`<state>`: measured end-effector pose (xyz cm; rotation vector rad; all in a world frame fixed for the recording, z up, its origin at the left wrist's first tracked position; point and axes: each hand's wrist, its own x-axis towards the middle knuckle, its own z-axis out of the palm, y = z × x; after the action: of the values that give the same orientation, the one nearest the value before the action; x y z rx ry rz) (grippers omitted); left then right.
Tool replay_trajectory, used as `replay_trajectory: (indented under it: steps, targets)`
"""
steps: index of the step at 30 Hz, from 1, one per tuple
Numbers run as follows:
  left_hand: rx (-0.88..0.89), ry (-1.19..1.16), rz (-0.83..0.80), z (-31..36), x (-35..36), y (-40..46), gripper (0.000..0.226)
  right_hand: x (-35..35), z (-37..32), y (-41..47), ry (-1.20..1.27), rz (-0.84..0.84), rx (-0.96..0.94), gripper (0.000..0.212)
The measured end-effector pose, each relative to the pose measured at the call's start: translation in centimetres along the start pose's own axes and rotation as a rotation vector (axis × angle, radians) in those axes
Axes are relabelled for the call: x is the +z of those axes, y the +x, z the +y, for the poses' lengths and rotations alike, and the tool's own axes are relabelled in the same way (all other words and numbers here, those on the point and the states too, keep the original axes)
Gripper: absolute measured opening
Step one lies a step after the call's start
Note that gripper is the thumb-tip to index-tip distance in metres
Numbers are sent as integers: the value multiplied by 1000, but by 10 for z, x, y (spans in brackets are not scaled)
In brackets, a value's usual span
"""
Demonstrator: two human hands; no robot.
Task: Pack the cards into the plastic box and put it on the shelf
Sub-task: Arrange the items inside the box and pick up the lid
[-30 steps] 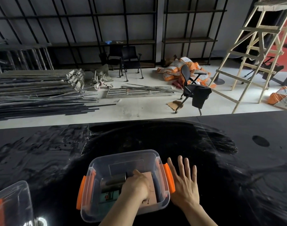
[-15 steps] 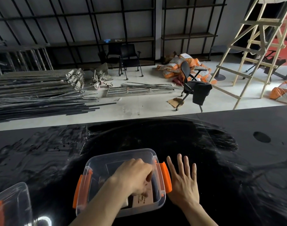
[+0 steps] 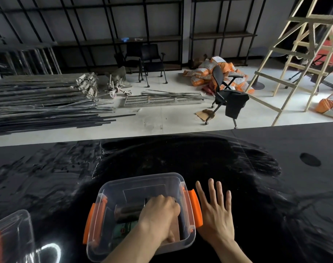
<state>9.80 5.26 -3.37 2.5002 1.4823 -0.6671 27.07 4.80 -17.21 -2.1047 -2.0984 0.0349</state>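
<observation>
The black bench carries everything in play, and far across the floor stands the shelf against the back wall, well apart from the work; on the bench, near its close edge, sits the clear plastic box with orange latches, its long axis running left to right, open at the top; a second clear container lies at the lower left, well apart from it. The cards lie in the bottom of the plastic box, directly beneath and to the left of the left hand, which reaches down inside from the near side, forearm slanting up from the lower left; its fingers are curled downward over the cards and a dark object beside them, but whether they grip anything I cannot tell. The right hand rests flat on the bench just beside the right latch, palm down, fingers spread wide and holding nothing. The left hand is plainly nearer the cards; by my judgement the packing step is in hand, the box not yet lidded.
</observation>
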Motion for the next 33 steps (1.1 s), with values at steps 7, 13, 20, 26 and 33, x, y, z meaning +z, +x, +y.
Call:
replay_trajectory:
  steps: [7,13,20,26,33]
  targets:
    - [48,74,-9,-7,-3,16,57,0,-1,0,-2,0,8,94]
    - [29,76,24,-4,0,11,41,-6,-3,-1,-12,-10,8,91]
    - [28,-143,201,-34,4,-38,50,-38,-9,9,139,-84,100,77]
    - [49,-128,376,-70,13,-67,44,-139,-47,40,596,336,45,14]
    - [-37,-118,439,-70,18,-83,27,-188,-119,21,540,49,-390,13]
